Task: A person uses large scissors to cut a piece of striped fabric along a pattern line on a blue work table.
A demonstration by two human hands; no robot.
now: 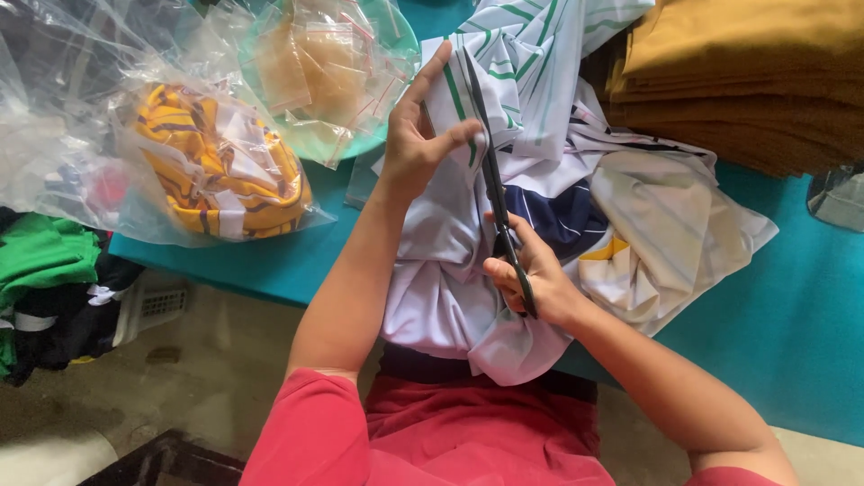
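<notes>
The left hand (416, 144) is pinching the striped white shirt (513, 81), lifting its edge over the teal table (792, 315). The right hand (531, 279) is gripping black scissors (493, 175), blades pointing up beside the left fingers.

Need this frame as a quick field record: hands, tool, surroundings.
left hand: pinching white green-striped fabric
right hand: gripping black scissors, blades pointing up along the fabric
surface: teal table
left of hands: plastic bag of yellow striped garments
top right: stack of mustard cloth
floor left: green clothing
</notes>
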